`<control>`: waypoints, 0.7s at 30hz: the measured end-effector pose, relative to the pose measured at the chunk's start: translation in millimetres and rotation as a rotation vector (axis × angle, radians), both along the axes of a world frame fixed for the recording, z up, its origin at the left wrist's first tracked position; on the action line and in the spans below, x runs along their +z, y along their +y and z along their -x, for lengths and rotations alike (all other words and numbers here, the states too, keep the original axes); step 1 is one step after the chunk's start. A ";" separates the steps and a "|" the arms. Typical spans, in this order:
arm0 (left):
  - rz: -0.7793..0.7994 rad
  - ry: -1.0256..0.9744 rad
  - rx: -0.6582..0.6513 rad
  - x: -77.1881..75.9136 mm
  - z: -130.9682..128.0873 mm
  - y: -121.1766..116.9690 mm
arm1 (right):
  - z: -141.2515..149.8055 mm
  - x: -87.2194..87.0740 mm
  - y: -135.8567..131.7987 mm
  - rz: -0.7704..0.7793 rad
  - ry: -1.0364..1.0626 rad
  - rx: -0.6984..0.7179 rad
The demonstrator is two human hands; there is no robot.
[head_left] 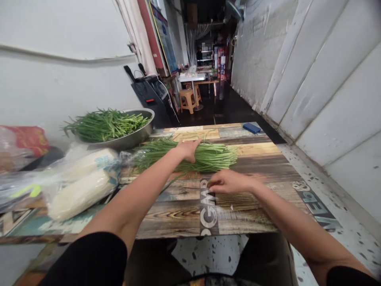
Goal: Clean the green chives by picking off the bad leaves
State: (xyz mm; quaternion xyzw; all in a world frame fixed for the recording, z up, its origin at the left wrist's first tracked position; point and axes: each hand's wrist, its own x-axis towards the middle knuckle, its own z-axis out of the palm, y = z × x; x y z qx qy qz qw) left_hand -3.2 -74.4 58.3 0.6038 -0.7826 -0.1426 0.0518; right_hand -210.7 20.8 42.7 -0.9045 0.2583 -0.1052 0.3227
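One left hand (188, 150) spread out on top of the pile of greens (216, 157), one right hand (228, 181) half curled just on the near side, can't tell if that one's pinching anything. Metal bowl (131, 140) with more greens (110, 125) sits far left, blue box (251, 128) far right.

Passing room on tabletop (262, 150) right of stalks (218, 158), bowl (144, 133) (heaped) and bagged packs (80, 194) obstructing left
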 end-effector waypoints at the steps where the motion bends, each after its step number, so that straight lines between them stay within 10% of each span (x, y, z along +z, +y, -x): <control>1: 0.043 -0.108 0.005 -0.8 -1.9 7.8 | 11.4 4.1 -5.3 -0.057 -0.057 -0.047; 5: 0.086 -0.267 -0.090 -4.0 -4.8 44.4 | 40.9 2.4 -32.9 0.181 -0.456 -0.780; 7: 0.130 -0.219 -0.133 -11.6 -3.8 58.6 | 44.8 -9.8 -41.1 0.299 -0.487 -0.896; 15: 0.412 -0.197 -0.061 -51.2 -0.8 45.2 | 38.1 -48.7 -38.6 0.672 -0.076 -0.579; 21: 0.400 -0.191 -0.029 -57.2 6.4 17.1 | 45.3 -53.3 -49.7 0.743 0.028 -0.633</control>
